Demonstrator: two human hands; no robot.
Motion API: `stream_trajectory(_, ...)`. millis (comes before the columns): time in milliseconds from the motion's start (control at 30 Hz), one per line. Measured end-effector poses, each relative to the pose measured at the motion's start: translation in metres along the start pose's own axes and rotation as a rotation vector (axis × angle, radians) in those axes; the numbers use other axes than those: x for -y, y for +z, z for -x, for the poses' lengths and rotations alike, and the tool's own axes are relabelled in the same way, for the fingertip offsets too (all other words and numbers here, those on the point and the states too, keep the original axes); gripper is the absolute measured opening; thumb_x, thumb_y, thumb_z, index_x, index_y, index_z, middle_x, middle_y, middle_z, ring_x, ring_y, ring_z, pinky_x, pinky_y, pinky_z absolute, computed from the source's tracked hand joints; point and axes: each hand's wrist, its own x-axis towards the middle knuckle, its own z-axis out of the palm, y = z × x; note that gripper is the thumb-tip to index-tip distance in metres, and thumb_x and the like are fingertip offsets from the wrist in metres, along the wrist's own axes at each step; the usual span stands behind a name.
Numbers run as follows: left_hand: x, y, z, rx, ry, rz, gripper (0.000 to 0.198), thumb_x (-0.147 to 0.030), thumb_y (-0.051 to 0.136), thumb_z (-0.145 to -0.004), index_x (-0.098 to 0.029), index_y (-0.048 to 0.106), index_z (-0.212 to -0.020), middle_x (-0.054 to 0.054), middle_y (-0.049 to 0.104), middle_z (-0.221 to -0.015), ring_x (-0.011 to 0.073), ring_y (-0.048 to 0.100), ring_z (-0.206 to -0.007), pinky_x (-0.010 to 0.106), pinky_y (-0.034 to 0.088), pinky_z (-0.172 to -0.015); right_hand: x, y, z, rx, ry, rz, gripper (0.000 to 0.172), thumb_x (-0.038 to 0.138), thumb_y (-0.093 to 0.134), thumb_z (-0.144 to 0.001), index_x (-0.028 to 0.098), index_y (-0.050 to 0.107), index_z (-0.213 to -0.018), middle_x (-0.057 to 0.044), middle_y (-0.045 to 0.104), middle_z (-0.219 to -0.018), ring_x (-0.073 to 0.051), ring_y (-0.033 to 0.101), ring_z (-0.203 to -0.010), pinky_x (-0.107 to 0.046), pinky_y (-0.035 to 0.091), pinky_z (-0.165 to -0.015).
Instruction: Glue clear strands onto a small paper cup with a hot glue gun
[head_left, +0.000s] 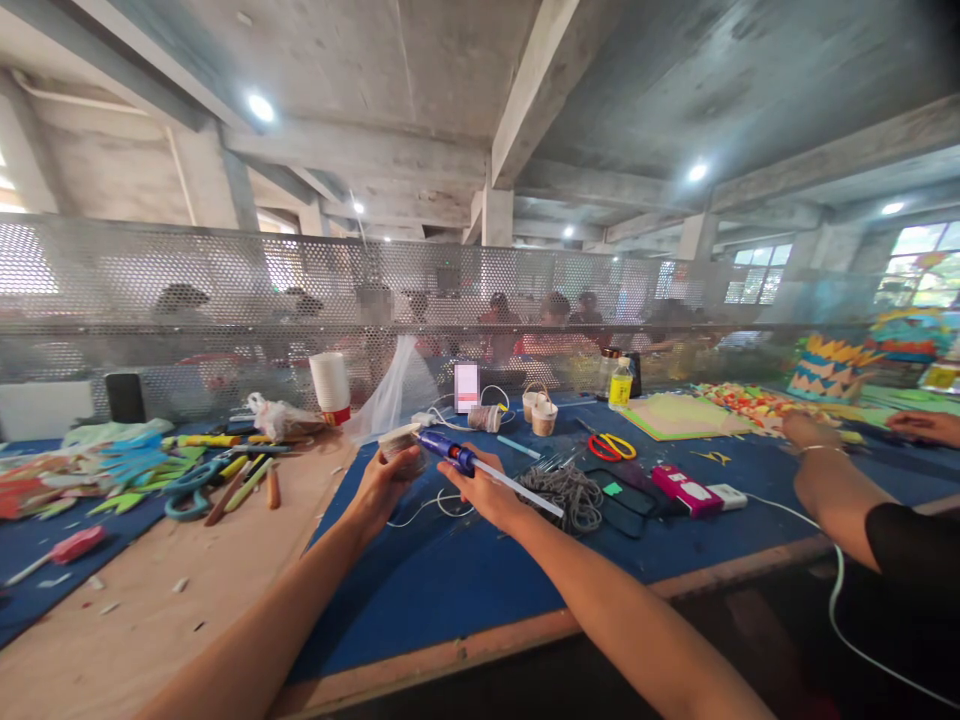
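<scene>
My left hand [384, 485] is closed around a small round cup wrapped in twine [400, 443], held above the blue mat [480, 580]. My right hand [484, 492] grips a blue glue gun [447, 450] with a white glue stick [525, 493] sticking out of its back. The gun's nozzle points at the cup's side. A white cord runs from the gun across the mat.
A tangle of grey twine [570, 492], red-and-yellow scissors [611, 446], a pink box [684, 490], small twine cups [541, 412], a yellow bottle [619, 385] and a stack of paper cups [330, 385] lie around. Teal scissors [191, 490] and coloured paper shapes sit left. Another person's arms [832, 480] work at right. A perforated metal screen [480, 300] backs the table.
</scene>
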Motion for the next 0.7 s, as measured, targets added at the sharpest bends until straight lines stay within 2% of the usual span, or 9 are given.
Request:
stream_trajectory(100,0.001,0.0,0.0,0.007,0.007,0.034,0.05,-0.031,0.091,-0.063,-0.016,0.073,-0.107,0.008,0.078,-0.102,0.0242,0.073,-0.094,0.035,0.056,-0.088,-0.001,0.0,0.001,0.012,-0.001,-0.015,0.034,0.058,0.067,-0.091,0.025,0.063,-0.09,0.003,0.063,-0.068,-0.012,0.057,-0.045,-0.024,0.046,-0.047)
stream_trajectory(333,0.001,0.0,0.0,0.008,0.007,0.04,0.051,-0.031,0.093,-0.062,-0.016,0.073,-0.107,0.007,0.078,-0.099,0.0253,0.073,-0.096,0.037,0.055,-0.091,-0.006,0.001,0.0,-0.004,-0.011,-0.012,0.034,0.059,0.068,-0.091,0.025,0.063,-0.089,0.004,0.058,-0.063,-0.013,0.057,-0.044,-0.024,0.045,-0.045)
stream_trajectory(700,0.003,-0.003,-0.003,0.015,0.005,0.058,0.051,-0.03,0.092,-0.063,-0.016,0.073,-0.107,0.006,0.078,-0.1,0.0241,0.072,-0.095,0.036,0.054,-0.091,-0.011,0.003,-0.001,-0.012,-0.011,0.02,0.039,0.061,0.068,-0.091,0.023,0.061,-0.09,0.004,0.062,-0.065,-0.012,0.058,-0.043,-0.022,0.047,-0.044)
